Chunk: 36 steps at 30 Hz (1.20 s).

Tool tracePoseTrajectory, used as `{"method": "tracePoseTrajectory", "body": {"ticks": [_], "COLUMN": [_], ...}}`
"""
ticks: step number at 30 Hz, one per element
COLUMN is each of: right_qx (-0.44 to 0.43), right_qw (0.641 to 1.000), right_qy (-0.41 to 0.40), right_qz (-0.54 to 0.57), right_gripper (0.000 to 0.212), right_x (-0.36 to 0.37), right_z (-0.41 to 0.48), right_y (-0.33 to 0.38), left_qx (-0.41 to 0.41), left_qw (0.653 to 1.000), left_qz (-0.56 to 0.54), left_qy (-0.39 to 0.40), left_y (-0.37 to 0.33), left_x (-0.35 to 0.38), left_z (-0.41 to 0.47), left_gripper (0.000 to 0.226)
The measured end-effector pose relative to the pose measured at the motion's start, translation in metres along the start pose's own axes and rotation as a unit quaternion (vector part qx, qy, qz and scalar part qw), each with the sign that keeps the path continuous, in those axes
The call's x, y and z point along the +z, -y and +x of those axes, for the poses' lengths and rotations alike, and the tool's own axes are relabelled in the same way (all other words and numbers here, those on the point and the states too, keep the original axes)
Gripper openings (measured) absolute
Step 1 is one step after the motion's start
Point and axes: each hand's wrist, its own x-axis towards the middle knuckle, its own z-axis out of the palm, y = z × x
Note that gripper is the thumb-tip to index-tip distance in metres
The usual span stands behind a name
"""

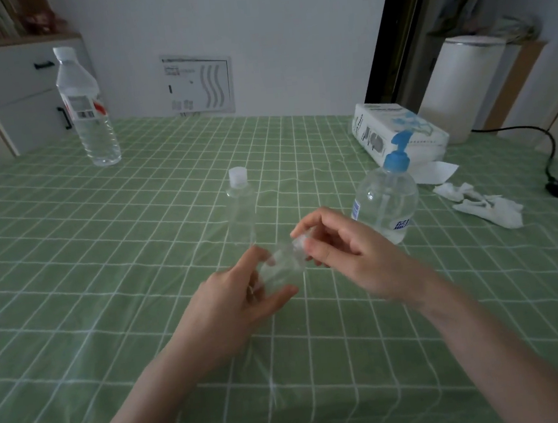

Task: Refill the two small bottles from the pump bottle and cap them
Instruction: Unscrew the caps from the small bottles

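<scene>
The left hand (241,294) wraps a small clear bottle (283,266) at table centre; right hand (339,243) fingertips pinch its cap (300,243). It looks light, thin-walled, slippery: best held mid-body. The pump bottle (386,200) stands at two o'clock.

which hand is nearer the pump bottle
Right. The right hand is just in front and left of the pump bottle; the left hand is farther left, holding the small bottle.
</scene>
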Motion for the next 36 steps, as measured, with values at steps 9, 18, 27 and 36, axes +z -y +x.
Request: {"method": "tracePoseTrajectory", "body": {"ticks": [9, 18, 27, 36], "right_qx": [0.020, 0.034, 0.013, 0.027], "right_qw": [1.000, 0.999, 0.999, 0.999], "right_qy": [-0.010, 0.016, 0.027, 0.033], "right_qz": [-0.011, -0.029, -0.010, -0.015], "right_gripper": [0.020, 0.024, 0.022, 0.041], "right_x": [0.0009, 0.0016, 0.0007, -0.0037], "right_z": [0.0014, 0.0012, 0.0000, -0.0009], "right_y": [-0.0010, 0.0025, 0.0018, -0.0020], "left_qx": [0.016, 0.010, 0.010, 0.000], "left_qw": [0.994, 0.994, 0.995, 0.995], "left_qz": [0.103, 0.105, 0.098, 0.095], "left_qy": [-0.014, -0.008, -0.009, -0.001], "left_y": [-0.0018, 0.0039, 0.0064, 0.0043], "left_x": [-0.0104, -0.0091, -0.0096, -0.0072], "left_z": [0.0029, -0.0020, -0.0036, -0.0047], "left_gripper": [0.073, 0.067, 0.063, 0.065]}}
